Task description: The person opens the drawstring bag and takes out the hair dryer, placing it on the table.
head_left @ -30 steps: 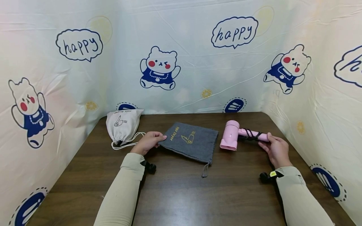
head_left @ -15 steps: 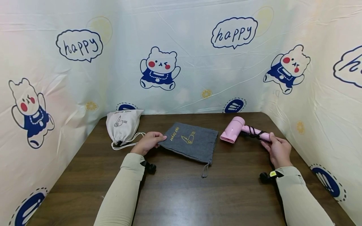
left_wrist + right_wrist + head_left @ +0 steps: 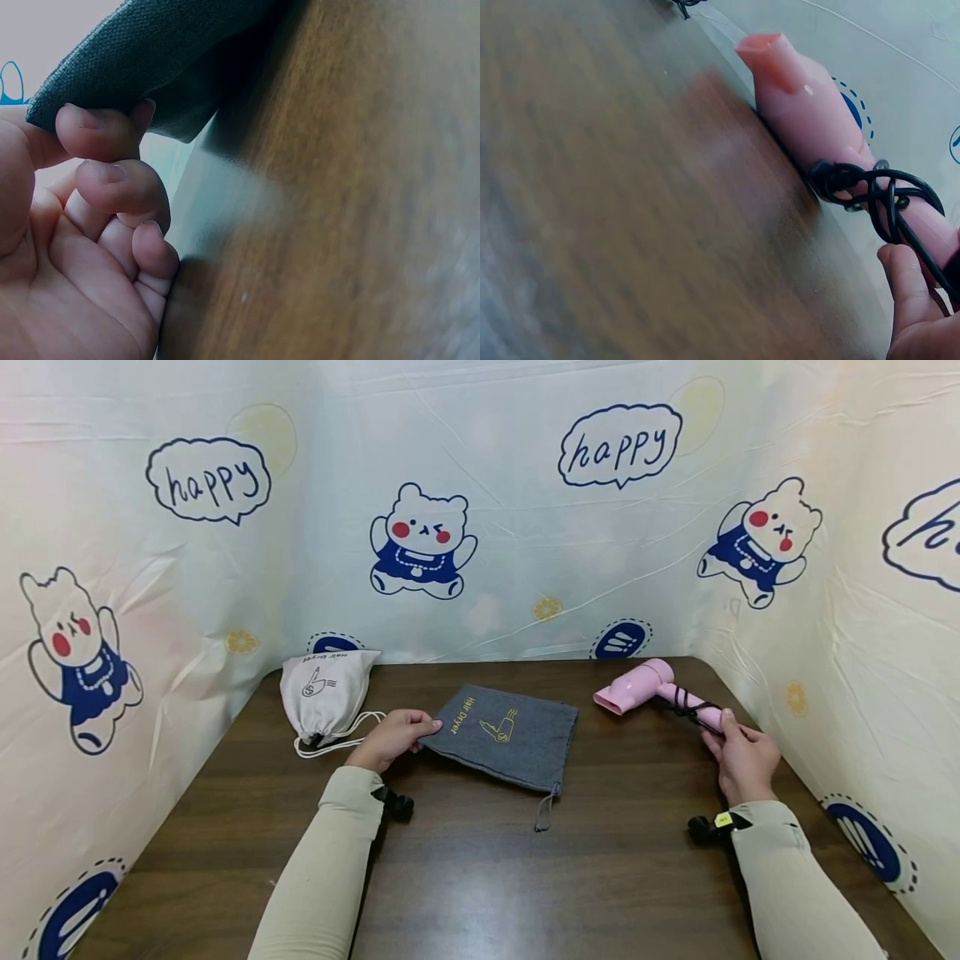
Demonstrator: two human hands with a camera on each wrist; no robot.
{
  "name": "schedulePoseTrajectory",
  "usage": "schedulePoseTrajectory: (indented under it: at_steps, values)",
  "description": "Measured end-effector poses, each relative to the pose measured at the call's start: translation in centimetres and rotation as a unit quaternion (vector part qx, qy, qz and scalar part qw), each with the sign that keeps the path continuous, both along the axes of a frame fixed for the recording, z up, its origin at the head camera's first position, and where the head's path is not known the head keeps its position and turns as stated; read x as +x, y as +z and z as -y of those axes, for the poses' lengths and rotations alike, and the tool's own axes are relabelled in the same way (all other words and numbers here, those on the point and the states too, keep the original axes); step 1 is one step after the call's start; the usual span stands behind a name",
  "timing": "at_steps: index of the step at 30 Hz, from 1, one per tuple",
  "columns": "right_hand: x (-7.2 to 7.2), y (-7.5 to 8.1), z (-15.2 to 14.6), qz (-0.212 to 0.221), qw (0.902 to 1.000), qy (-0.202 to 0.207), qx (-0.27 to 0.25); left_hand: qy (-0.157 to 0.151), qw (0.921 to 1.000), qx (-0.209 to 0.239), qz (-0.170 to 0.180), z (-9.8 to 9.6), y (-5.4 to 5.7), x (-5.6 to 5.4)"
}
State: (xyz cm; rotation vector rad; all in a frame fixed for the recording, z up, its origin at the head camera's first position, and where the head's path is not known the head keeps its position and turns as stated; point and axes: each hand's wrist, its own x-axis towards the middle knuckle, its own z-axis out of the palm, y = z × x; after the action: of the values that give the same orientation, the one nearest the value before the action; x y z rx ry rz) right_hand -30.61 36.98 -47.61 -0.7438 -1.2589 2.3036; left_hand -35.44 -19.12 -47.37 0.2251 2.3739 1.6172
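Note:
My left hand [image 3: 392,739] pinches the left corner of a dark grey drawstring pouch [image 3: 517,752] printed with a yellow hair dryer. That corner is lifted a little off the table, as the left wrist view shows with the grey cloth [image 3: 150,56] between thumb and forefinger. In my right hand [image 3: 744,760] is the handle end of a pink hair dryer [image 3: 636,685], its black cord wound round the handle. The dryer's head lies at the back right, nozzle towards the left. In the right wrist view the cord [image 3: 889,195] loops near my fingertips [image 3: 904,270].
A white drawstring pouch [image 3: 324,689], also printed with a hair dryer, lies at the back left beside my left hand. The brown wooden table [image 3: 480,877] is bounded by a printed cloth backdrop [image 3: 510,527] at the back and both sides.
The dryer has turned clockwise, its head swinging away from me and a little right, its nozzle now more to the left. My right hand moved slightly right. The left hand and grey pouch stayed put.

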Motion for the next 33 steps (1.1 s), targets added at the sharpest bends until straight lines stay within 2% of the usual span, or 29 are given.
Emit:
schedulePoseTrajectory:
  at_steps: [11,18,22,27,30,32,33]
  values:
    - [-0.1,-0.3,-0.3,0.021,0.9989,-0.035,0.023,-0.002,0.9999,-0.009,0.008,-0.2,0.4,0.1]
    - [0.1,-0.1,-0.3,0.044,0.9974,-0.03,0.048,0.0,0.9999,-0.01,0.002,-0.1,-0.1,-0.1]
    - [0.3,-0.1,-0.3,0.079,0.9922,-0.019,0.095,-0.001,0.9999,-0.011,-0.001,-0.1,0.0,0.0]
    - [0.4,-0.5,-0.5,0.125,0.9752,0.004,0.182,0.001,0.9999,-0.013,0.002,-0.2,0.1,0.1]
    - [0.4,-0.8,-0.7,0.141,0.9614,0.018,0.236,0.0,0.9999,-0.013,0.001,-0.2,0.1,0.1]
    - [0.4,-1.0,-0.8,0.159,0.9448,0.023,0.286,-0.001,0.9999,-0.012,0.0,-0.2,0.1,0.0]
    - [0.4,-1.1,-0.8,0.173,0.9321,0.025,0.317,-0.001,0.9999,-0.011,-0.001,-0.2,0.1,0.0]
